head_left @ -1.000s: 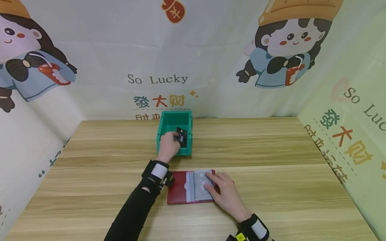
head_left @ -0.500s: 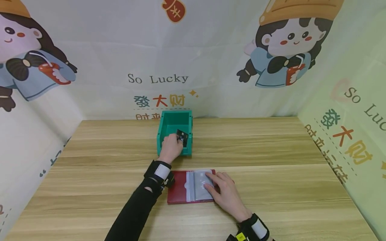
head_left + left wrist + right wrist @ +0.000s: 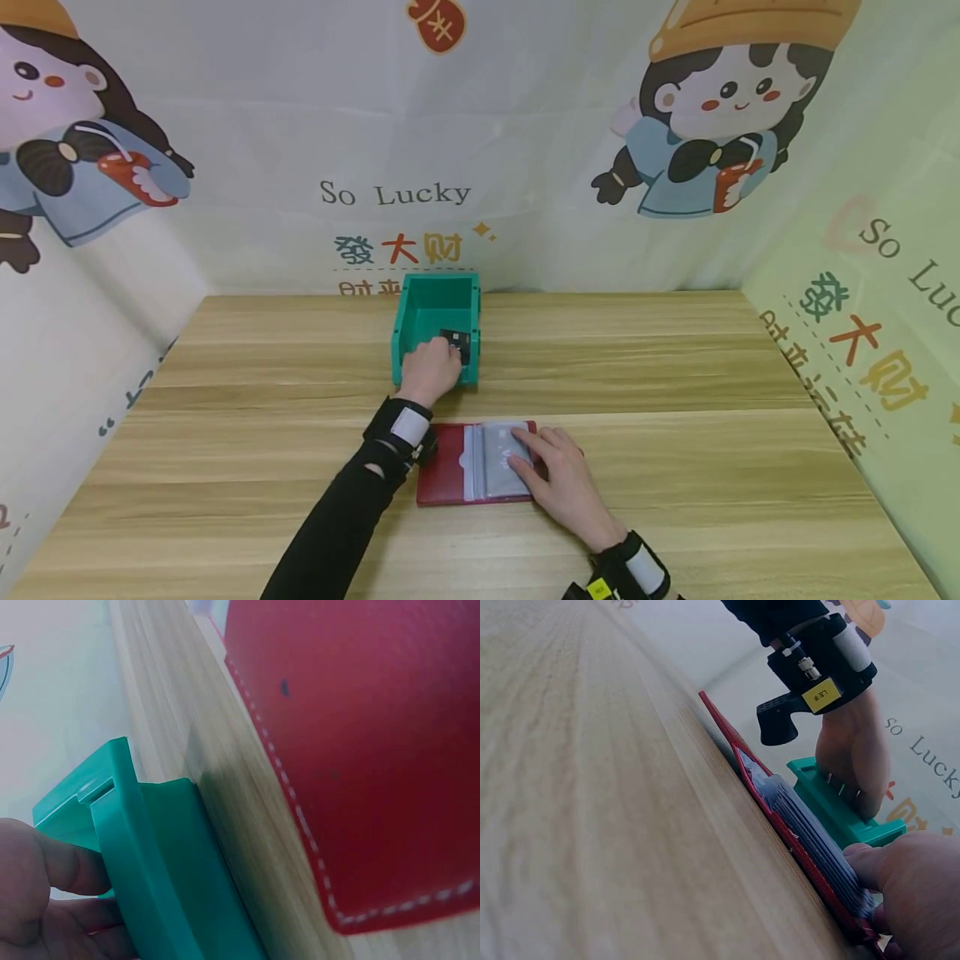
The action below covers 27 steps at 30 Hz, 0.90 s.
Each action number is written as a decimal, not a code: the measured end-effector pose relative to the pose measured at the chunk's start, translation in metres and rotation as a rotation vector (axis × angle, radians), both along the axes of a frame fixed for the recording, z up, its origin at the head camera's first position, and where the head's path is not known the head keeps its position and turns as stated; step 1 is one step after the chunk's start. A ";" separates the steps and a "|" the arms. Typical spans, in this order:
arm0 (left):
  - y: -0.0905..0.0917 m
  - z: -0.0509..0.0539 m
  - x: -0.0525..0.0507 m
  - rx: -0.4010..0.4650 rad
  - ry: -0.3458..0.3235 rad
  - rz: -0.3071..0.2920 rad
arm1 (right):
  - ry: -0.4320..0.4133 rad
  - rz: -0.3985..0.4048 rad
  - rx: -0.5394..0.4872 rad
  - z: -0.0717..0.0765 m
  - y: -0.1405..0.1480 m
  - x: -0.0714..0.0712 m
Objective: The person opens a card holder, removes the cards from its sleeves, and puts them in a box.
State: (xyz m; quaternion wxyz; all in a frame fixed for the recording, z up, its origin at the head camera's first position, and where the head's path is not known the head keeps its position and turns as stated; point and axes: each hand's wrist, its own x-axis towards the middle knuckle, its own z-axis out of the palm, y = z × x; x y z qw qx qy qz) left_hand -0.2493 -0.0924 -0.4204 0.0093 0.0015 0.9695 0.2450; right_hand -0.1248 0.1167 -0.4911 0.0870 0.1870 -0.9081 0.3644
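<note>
Head view: we see the left hand (image 3: 430, 371) inside the green bin (image 3: 441, 293), near the back of the counter (image 3: 675, 375), fingers curled right by the black card (image 3: 454, 337); whether they pinch it, we can't tell. Red card holder (image 3: 450, 467) lies unfolded nearer us, and the right hand (image 3: 566, 483) is at its right side, thumb and index finger apart, resting on the clear sleeves (image 3: 497, 485). Left wrist view: we get left fingers going behind the bin wall, tips hidden; red cover fills the right. Right wrist view: we see right fingers touching the sleeve stack, left hand at the bin beyond.
</note>
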 end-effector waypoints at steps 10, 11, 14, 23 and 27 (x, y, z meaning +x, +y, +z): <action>-0.005 0.001 0.002 0.077 0.032 -0.020 | -0.009 -0.008 0.009 0.001 0.000 0.000; -0.006 0.002 0.003 0.103 0.051 -0.021 | -0.012 -0.008 0.010 0.001 -0.001 0.000; -0.005 0.008 0.009 0.186 0.142 -0.023 | -0.019 -0.009 0.015 0.001 0.000 0.000; 0.005 0.020 0.064 0.374 0.315 -0.170 | -0.010 -0.012 0.015 0.000 0.000 0.000; 0.006 0.012 0.090 0.373 0.144 -0.262 | 0.012 -0.012 0.013 -0.001 0.000 -0.001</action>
